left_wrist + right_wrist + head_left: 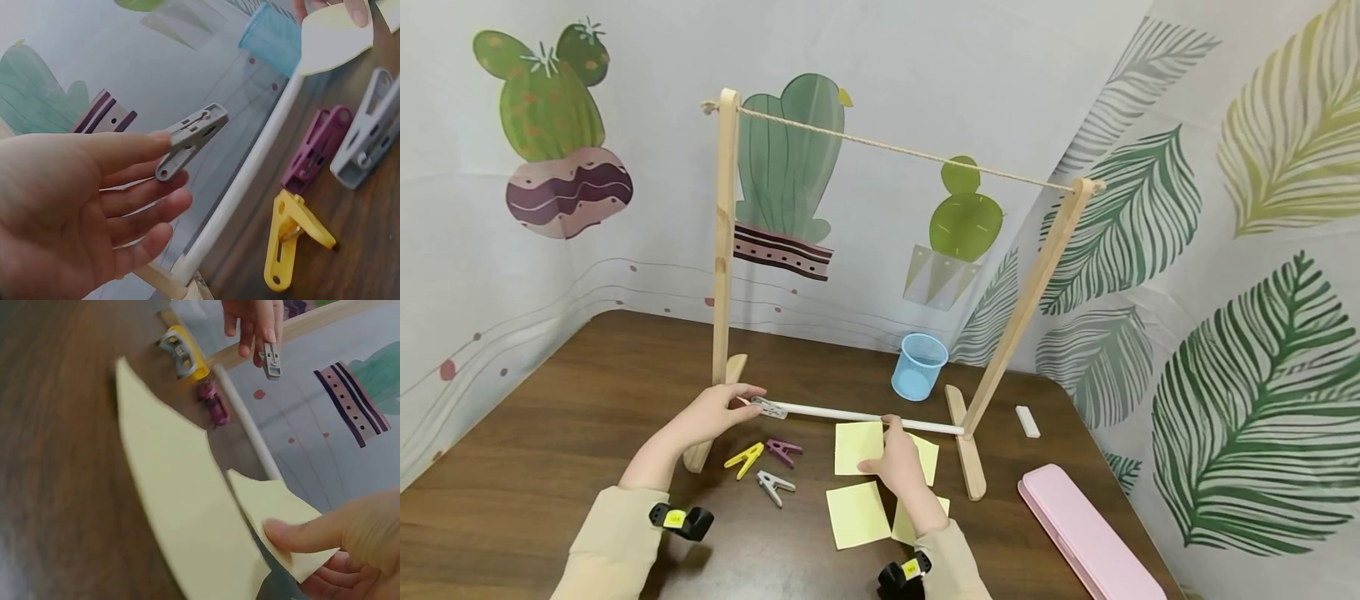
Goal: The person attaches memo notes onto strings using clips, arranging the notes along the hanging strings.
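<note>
My left hand (718, 410) pinches a grey clothespin (211, 117) by one end between thumb and forefinger, other fingers loosely spread below. My right hand (901, 462) holds a pale yellow sticky note (856, 450) by its edge, thumb on top, raised above the table in the right wrist view. Another sticky note (859, 517) lies nearer on the table; two more show partly behind the right hand and wrist. Between the hands lie a yellow clothespin (747, 456), a purple clothespin (782, 451) and a second grey clothespin (766, 479).
A wooden stand with a left post (724, 242) and right post (1026, 308) carries a rope (895, 148) across its top. A white rod (835, 412) joins the posts low down. Behind is a blue mesh cup (919, 367); rightward, a white block (1027, 422) and pink case (1086, 533).
</note>
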The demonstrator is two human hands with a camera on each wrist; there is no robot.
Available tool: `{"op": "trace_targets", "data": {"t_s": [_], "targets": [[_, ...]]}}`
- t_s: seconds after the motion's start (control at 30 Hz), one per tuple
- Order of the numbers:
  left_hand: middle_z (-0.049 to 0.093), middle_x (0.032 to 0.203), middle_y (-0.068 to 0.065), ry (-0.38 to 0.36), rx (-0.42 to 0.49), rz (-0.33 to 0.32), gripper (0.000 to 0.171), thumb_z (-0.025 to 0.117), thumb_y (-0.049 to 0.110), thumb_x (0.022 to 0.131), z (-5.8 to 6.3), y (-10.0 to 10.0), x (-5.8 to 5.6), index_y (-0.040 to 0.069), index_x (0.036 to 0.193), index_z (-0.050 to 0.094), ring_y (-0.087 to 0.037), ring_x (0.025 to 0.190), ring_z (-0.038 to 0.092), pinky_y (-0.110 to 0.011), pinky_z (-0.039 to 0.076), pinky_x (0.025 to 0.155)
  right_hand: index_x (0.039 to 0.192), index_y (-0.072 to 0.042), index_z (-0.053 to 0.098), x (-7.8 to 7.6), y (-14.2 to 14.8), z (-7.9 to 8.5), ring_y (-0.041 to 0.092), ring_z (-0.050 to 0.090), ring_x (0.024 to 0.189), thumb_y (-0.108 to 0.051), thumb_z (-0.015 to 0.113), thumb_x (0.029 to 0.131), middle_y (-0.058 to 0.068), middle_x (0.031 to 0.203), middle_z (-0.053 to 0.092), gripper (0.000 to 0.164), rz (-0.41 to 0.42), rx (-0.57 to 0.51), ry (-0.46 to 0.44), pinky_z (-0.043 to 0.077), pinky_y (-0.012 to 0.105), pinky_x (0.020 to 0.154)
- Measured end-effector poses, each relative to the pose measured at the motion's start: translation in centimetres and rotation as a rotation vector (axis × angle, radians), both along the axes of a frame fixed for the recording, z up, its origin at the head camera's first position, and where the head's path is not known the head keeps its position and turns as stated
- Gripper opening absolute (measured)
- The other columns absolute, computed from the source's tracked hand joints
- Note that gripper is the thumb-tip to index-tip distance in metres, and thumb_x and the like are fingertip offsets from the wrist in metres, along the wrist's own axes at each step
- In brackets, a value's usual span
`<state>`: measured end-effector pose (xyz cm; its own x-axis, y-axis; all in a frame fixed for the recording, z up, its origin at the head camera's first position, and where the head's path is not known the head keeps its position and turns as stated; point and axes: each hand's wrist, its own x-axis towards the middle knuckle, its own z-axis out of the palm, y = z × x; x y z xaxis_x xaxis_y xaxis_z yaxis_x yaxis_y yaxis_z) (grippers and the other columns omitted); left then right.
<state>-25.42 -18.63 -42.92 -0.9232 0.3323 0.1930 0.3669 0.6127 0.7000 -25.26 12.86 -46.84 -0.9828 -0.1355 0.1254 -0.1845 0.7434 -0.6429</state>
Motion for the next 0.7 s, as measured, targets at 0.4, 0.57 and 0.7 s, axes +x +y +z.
{"op": "trace_targets", "data": {"t_s": [0.4, 0.57, 0.7], "targets": [[0.057, 0.133, -0.024, -0.067, 0.174, 0.009, 0.042, 0.057, 0.025, 0.100, 0.5, -0.1, 0.3, -0.001, 0.133, 0.056, -0.038, 0.119, 0.056, -0.042, 0.050, 0.091, 0.119, 0.009, 0.056, -0.2, 1.0, 0.4, 0.015, 0.060, 0.074, 0.000, 0.082, 0.074, 0.013, 0.089, 0.068, 0.053, 0.085, -0.329, -0.146, 0.050, 0.029, 0.067], [0.054, 0.135, -0.026, -0.110, 0.261, 0.009, 0.044, 0.054, 0.025, 0.101, 0.6, 0.2, 0.5, -0.001, 0.136, 0.053, -0.036, 0.116, 0.058, -0.043, 0.053, 0.090, 0.116, 0.009, 0.058, -0.2, 1.2, 0.7, 0.012, 0.059, 0.071, 0.001, 0.079, 0.077, 0.016, 0.090, 0.070, 0.045, 0.140, -0.415, -0.186, 0.050, 0.027, 0.067], [0.053, 0.135, -0.026, -0.148, 0.317, 0.019, 0.045, 0.053, 0.025, 0.102, 0.6, 0.4, 0.5, -0.001, 0.139, 0.050, -0.033, 0.115, 0.059, -0.044, 0.052, 0.092, 0.116, 0.010, 0.058, -0.2, 1.2, 0.8, 0.011, 0.057, 0.072, 0.000, 0.077, 0.080, 0.016, 0.091, 0.070, 0.042, 0.168, -0.450, -0.198, 0.050, 0.025, 0.067]]}}
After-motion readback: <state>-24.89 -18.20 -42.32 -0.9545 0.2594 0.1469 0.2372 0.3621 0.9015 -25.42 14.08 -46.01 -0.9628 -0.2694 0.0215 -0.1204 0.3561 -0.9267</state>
